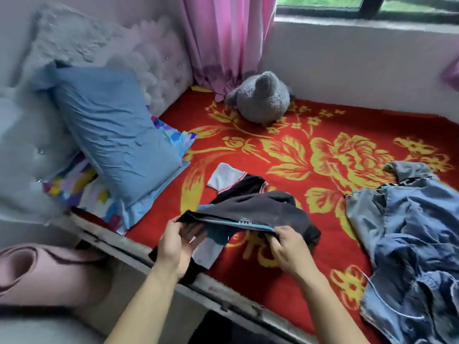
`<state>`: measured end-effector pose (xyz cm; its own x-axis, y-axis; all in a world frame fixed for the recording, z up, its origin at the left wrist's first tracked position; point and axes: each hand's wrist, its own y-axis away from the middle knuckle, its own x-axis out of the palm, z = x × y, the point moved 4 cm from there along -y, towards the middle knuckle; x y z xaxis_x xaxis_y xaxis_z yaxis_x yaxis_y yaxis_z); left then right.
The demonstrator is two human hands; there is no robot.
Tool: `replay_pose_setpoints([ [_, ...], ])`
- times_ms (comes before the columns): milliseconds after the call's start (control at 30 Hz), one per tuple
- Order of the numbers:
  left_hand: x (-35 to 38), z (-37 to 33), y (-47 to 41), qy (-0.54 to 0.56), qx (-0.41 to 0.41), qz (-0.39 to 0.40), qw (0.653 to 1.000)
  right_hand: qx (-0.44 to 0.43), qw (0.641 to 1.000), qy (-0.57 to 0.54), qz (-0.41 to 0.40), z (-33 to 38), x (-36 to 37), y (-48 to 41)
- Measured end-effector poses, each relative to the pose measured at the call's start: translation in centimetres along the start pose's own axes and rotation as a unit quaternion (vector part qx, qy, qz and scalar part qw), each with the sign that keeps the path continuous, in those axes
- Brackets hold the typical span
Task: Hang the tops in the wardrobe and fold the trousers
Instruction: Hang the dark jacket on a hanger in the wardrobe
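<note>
Trousers of dark cloth hang stretched between two hands at the near edge of the bed, just above the red blanket with its yellow flower pattern. The waistband, lined in teal, runs almost level from hand to hand. The left hand has its fingers curled round the left end of the waistband, thumb on top; the right hand pinches the right end, fingers bent over the cloth. The rest of the trousers droops behind and below the band, partly resting on the blanket.

A white and black garment lies flat on the blanket just beyond the trousers and partly under them. To the right, well apart from the hands, sits a crumpled heap of blue clothes. On the left a blue pillow leans against the tufted headboard. At the far side a grey plush toy sits on the blanket beside the foot of a pink curtain.
</note>
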<state>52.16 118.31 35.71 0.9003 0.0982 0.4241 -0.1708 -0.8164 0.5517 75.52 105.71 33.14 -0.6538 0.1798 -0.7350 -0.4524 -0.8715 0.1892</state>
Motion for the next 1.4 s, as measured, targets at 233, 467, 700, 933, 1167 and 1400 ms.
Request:
replay_pose_setpoints([
  [233, -9.2, 4.0, 5.6, -0.065, 0.044, -0.162, 0.984, -0.023, 0.964, 0.117, 0.237, -1.5, 7.8, 5.2],
  [467, -10.7, -1.2, 11.0, -0.405, 0.175, -0.088, 0.893, -0.184, 0.963, 0.056, 0.188, 4.9, 8.5, 6.8],
  [700, -9.9, -6.5, 18.6, -0.425, 0.237, 0.036, 0.873, -0.378, 0.906, 0.024, 0.188, 17.2, 9.0, 9.8],
  [933, -22.4, -10.5, 28.8, -0.390, 0.371, -0.134, 0.832, -0.463, 0.874, 0.002, 0.149, 27.3, 10.7, 19.3],
  [1167, -37.9, -9.2, 37.5, -0.386, 0.327, -0.202, 0.838, -0.477, 0.839, -0.232, 0.118, 39.1, 11.7, 32.7],
  [1400, -47.1, -8.5, 42.4, -0.333, 0.259, -0.256, 0.870, -0.502, 0.817, -0.256, 0.118, 44.5, 16.9, 40.3],
])
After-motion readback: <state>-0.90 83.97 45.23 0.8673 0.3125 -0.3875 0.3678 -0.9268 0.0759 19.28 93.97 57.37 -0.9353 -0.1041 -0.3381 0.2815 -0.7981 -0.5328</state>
